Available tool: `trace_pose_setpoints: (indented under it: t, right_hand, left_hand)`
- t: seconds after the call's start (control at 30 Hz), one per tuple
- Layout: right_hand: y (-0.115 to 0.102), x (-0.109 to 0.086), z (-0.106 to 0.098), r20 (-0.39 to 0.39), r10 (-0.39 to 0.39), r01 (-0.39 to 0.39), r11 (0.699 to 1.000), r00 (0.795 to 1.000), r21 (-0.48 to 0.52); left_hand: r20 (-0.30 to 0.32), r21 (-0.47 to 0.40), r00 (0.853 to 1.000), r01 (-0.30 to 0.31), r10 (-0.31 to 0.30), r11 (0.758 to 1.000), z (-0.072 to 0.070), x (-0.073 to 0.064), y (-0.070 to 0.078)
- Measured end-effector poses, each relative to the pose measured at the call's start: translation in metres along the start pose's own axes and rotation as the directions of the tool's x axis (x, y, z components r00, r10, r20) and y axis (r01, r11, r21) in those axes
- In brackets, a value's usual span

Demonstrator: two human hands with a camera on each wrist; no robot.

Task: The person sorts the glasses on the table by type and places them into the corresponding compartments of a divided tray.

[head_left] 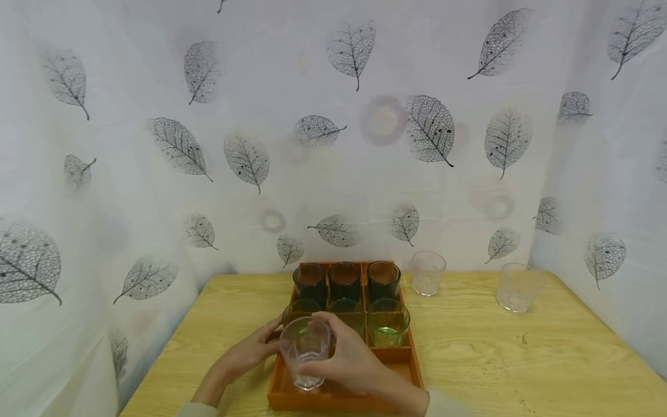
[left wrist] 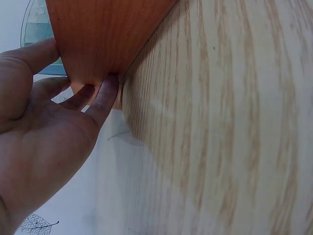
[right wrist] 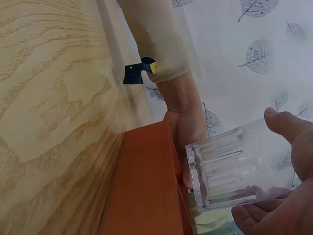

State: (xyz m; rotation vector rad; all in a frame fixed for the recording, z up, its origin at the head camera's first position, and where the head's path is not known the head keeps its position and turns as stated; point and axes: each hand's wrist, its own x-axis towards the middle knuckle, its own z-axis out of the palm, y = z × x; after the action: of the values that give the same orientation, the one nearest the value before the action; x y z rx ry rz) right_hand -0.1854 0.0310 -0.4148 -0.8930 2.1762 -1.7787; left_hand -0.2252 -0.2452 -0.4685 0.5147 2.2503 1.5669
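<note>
My right hand [head_left: 346, 353] grips a clear glass [head_left: 304, 347] between thumb and fingers, over the front left of a wooden divided tray [head_left: 292, 401]. In the right wrist view the glass [right wrist: 230, 169] is tilted, its base beside the tray wall [right wrist: 142, 181]. My left hand [head_left: 250, 350] touches the tray's left side; in the left wrist view its fingertips [left wrist: 110, 88] lie against the outer wall. Three dark glasses [head_left: 344, 284] stand in the tray's back row. A row of green-tinted glasses [head_left: 388, 324] is in front of them, partly hidden by the right hand and clear glass.
Two more clear glasses stand on the wooden table [head_left: 484, 359] to the right: one glass [head_left: 427, 275] close to the tray's back corner, another glass [head_left: 516, 289] farther right. A white leaf-patterned curtain [head_left: 365, 174] hangs behind and at both sides.
</note>
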Motion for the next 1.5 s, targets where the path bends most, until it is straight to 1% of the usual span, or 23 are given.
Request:
trace_pose_setpoints:
  t: [0.17, 0.3, 0.4, 0.47, 0.57, 0.6, 0.7, 0.83, 0.97, 1.13, 1.33, 1.4, 1.5]
  right_hand:
    - [0.004, 0.005, 0.012, -0.034, 0.004, -0.004, 1.000, 0.999, 0.003]
    - [0.009, 0.005, 0.020, -0.044, 0.017, -0.020, 0.998, 0.999, -0.052]
    - [0.013, 0.002, 0.023, -0.041, 0.032, -0.036, 0.994, 0.999, -0.108]
    - [0.015, 0.000, 0.024, -0.037, 0.047, -0.052, 0.988, 0.998, -0.145]
    - [0.012, -0.003, 0.023, -0.047, 0.064, -0.071, 0.983, 0.997, -0.169]
    - [0.010, -0.003, 0.022, -0.054, 0.060, -0.069, 0.982, 0.997, -0.177]
    - [0.004, -0.006, 0.016, -0.073, 0.017, -0.031, 0.980, 0.997, -0.196]
    - [0.001, -0.010, 0.005, -0.063, -0.029, 0.015, 0.979, 0.998, -0.203]
    - [0.002, -0.016, -0.010, -0.064, -0.029, 0.018, 0.985, 0.998, -0.172]
    - [0.001, -0.024, -0.035, -0.117, -0.046, 0.029, 0.989, 0.992, -0.146]
    - [0.003, -0.037, -0.073, -0.169, -0.048, 0.024, 0.990, 0.984, -0.142]
    - [0.005, -0.042, -0.086, -0.197, -0.037, 0.006, 0.988, 0.980, -0.152]
    - [0.010, -0.048, -0.103, -0.254, -0.036, -0.005, 0.987, 0.967, -0.160]
  left_hand:
    - [-0.005, 0.025, 1.000, -0.008, 0.008, 1.000, -0.001, -0.001, -0.001]
    - [0.000, 0.007, 1.000, -0.001, 0.001, 1.000, 0.000, -0.002, -0.001]
    - [0.002, -0.012, 1.000, 0.016, -0.016, 1.000, 0.002, -0.002, 0.001]
    - [-0.003, -0.016, 1.000, 0.027, -0.027, 1.000, 0.002, -0.002, 0.003]
    - [-0.009, -0.017, 0.999, 0.045, -0.045, 0.999, 0.003, -0.002, 0.004]
    - [-0.013, -0.014, 0.999, 0.048, -0.048, 0.999, 0.003, -0.003, 0.005]
    - [-0.026, -0.004, 0.998, 0.060, -0.060, 0.998, 0.002, -0.003, 0.004]
    - [-0.045, 0.012, 0.997, 0.070, -0.070, 0.997, 0.002, -0.004, 0.003]
    - [-0.043, 0.007, 0.997, 0.072, -0.071, 0.997, 0.002, -0.004, 0.003]
    - [-0.046, 0.008, 0.996, 0.073, -0.073, 0.997, 0.002, -0.003, 0.004]
    - [-0.041, 0.006, 0.996, 0.073, -0.073, 0.997, 0.002, -0.002, 0.005]
    - [-0.039, 0.008, 0.997, 0.072, -0.072, 0.997, 0.002, -0.002, 0.005]
    - [-0.039, 0.009, 0.997, 0.069, -0.068, 0.998, 0.003, -0.002, 0.005]
